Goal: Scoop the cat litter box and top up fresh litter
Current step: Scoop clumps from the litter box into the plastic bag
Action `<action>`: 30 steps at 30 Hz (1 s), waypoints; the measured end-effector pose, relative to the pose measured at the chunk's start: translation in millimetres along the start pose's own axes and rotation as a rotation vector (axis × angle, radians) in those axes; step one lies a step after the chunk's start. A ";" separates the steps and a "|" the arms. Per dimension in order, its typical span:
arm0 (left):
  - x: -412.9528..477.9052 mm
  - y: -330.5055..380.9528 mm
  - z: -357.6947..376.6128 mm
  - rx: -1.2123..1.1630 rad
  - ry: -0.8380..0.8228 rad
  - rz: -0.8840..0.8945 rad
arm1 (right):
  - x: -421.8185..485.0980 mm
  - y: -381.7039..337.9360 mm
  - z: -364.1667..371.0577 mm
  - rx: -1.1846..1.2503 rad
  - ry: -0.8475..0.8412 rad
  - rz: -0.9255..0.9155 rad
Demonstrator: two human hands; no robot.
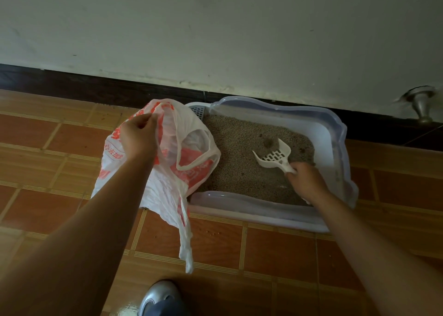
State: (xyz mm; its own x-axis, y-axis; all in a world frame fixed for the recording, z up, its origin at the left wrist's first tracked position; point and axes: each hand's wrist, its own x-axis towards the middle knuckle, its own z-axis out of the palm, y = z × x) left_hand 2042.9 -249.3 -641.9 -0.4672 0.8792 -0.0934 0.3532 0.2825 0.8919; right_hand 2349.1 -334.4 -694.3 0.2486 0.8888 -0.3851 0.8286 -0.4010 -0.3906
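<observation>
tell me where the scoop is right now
In the head view the scoop is right of centre, inside the litter box, its handle held by the right hand, just right of the plastic bag.

white slotted scoop (275, 158), litter box (335, 133)
</observation>
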 end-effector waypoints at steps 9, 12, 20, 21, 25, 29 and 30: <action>-5.4 4.3 -7.6 -0.012 0.035 0.015 | -12.9 -11.6 -9.3 0.048 0.031 -0.098; -6.9 5.4 -9.1 -0.020 0.036 0.013 | -18.6 -14.6 -14.9 0.061 0.030 -0.125; -7.5 3.7 -16.0 -0.041 0.041 0.008 | -31.9 -18.4 -27.7 0.022 0.062 -0.206; -7.9 4.3 -16.3 -0.044 0.041 0.005 | -31.8 -20.2 -29.3 0.029 0.064 -0.203; -9.6 7.8 -17.7 -0.055 0.023 0.006 | -32.2 -28.1 -32.2 0.037 0.081 -0.225; -12.2 8.4 -18.3 -0.058 0.028 0.008 | -34.2 -30.6 -34.0 0.029 0.076 -0.220; -12.8 8.6 -18.4 -0.058 0.029 0.008 | -35.3 -31.1 -34.7 0.027 0.071 -0.221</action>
State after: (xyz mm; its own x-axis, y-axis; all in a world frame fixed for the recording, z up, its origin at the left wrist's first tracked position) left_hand 2037.0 -265.2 -624.9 -0.4883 0.8695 -0.0738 0.3103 0.2521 0.9166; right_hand 2331.9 -345.6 -639.6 0.0979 0.9687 -0.2279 0.8536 -0.1995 -0.4813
